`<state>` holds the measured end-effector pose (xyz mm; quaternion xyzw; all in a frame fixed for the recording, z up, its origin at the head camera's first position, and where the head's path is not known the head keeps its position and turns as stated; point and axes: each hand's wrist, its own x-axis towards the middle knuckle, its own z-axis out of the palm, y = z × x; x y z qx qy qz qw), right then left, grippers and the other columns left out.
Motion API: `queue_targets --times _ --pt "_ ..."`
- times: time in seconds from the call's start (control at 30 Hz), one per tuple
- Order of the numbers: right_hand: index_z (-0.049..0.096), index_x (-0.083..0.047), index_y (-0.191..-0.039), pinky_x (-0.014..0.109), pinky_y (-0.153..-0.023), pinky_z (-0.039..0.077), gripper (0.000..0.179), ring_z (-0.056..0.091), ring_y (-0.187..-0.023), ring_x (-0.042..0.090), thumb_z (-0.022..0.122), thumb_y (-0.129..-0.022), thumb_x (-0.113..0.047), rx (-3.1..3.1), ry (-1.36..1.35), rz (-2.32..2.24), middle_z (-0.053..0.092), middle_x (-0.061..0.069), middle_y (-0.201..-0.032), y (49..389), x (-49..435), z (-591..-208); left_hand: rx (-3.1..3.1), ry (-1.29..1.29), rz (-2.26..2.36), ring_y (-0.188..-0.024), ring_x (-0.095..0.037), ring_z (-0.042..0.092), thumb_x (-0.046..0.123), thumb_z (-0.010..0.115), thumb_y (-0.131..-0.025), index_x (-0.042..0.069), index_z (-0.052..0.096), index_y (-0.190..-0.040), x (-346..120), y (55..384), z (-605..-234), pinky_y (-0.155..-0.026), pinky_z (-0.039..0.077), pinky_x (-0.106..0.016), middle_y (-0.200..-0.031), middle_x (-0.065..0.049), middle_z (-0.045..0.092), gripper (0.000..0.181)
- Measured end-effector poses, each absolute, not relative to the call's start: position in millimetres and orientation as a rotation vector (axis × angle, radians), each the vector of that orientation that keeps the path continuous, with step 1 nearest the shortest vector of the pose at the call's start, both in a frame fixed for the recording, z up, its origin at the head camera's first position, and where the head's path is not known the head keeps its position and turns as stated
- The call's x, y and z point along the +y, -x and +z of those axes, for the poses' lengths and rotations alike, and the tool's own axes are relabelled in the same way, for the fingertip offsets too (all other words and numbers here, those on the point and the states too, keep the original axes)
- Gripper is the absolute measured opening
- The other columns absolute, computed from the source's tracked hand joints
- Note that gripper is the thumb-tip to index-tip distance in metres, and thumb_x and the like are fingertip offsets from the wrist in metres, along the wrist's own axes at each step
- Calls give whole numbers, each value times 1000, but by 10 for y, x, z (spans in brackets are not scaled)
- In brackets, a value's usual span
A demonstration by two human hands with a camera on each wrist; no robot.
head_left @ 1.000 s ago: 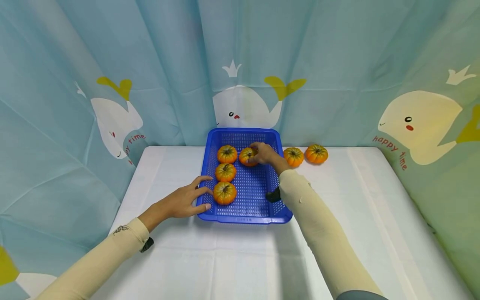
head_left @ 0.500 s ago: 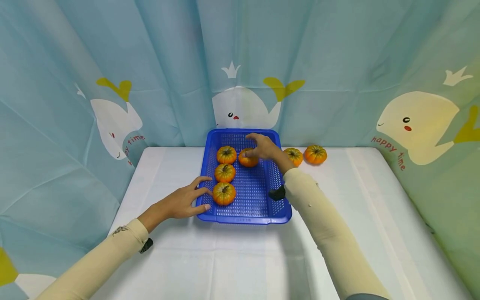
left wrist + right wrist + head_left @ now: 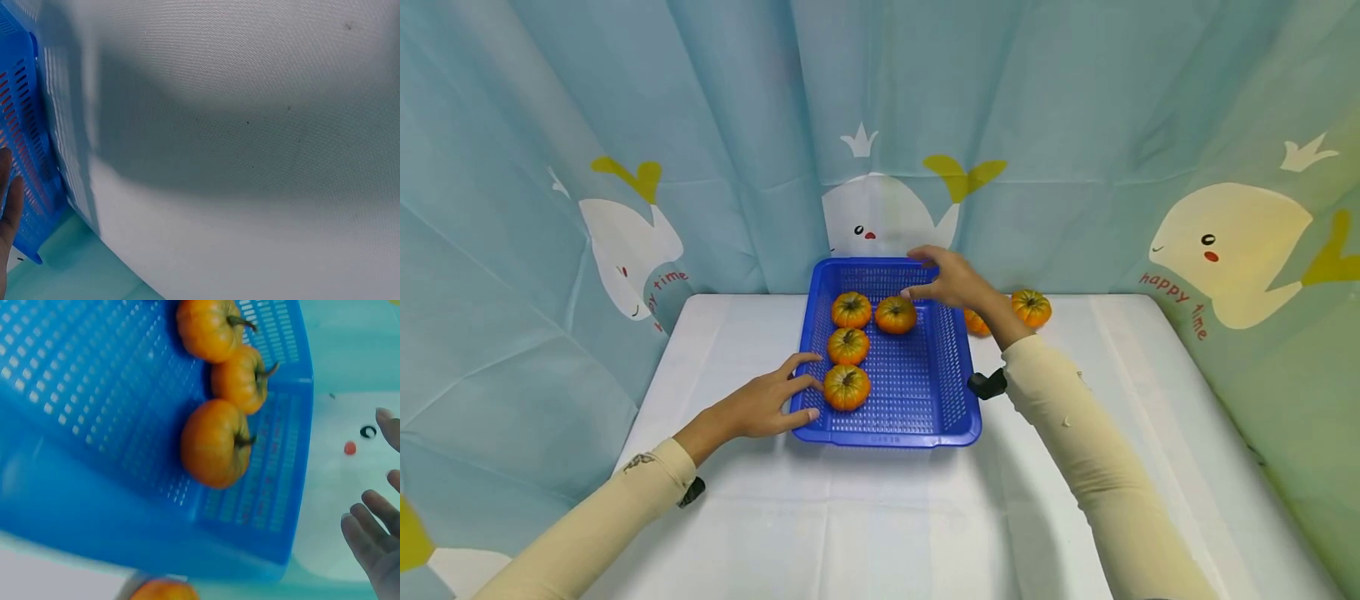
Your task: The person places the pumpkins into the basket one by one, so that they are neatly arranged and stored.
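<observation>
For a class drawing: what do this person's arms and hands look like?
Left hand and right hand are bare. Left sleeve and right sleeve are long and cream; a dark squiggle marks the left cuff. A small black piece shows by the left wrist, another by the right.

From the head, the table (image 3: 880, 517) is viewed downward toward the far side. The blue basket (image 3: 887, 439) is shared by both closer wrist views.

Orange pumpkins (image 3: 847, 388), blue latticed basket (image 3: 901, 383), cream sleeves (image 3: 598, 517), white whales (image 3: 1232, 229) on pale-blue curtain (image 3: 730, 92)
</observation>
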<state>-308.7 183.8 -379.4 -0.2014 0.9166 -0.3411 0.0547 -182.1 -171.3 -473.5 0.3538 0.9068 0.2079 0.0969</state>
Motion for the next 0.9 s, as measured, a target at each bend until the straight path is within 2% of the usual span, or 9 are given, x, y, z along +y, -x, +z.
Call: queue_targets --times 0.17,0.47,0.7,0.9 --pt "48 -3 -145 56 -108 43 74 49 -132 41 81 -85 -32 2812 551 -1049 52 22 -145 3067 2093 -3825 2687 -1051 618 -120 -34 62 53 56 -97 20 63 -129 -1712 1819 -4744 -96 54 -50 -162 -4 25 47" --pt "45 -7 -147 59 -108 43 74 45 -136 40 79 -87 -32 2848 370 -1030 46 19 -151 2951 2631 -3930 2685 -1052 616 -120 -34 62 53 56 -97 20 63 -129 -1718 1813 -4749 -96 54 -50 -162 -4 25 46" --pt "44 -2 -146 62 -110 38 73 44 -136 45 78 -88 -28 2912 280 -968 45 25 -150 2922 3069 -4083 2689 -1063 614 -118 -33 63 54 56 -97 20 63 -129 -1713 1818 -4735 -96 55 -48 -162 -3 25 47" --pt "39 2 -148 66 -111 32 74 37 -138 49 76 -89 -24 2948 170 -933 38 29 -153 2876 3339 -4232 2684 -1052 616 -119 -33 62 53 56 -97 20 63 -129 -1713 1815 -4723 -96 54 -49 -162 -4 25 46"
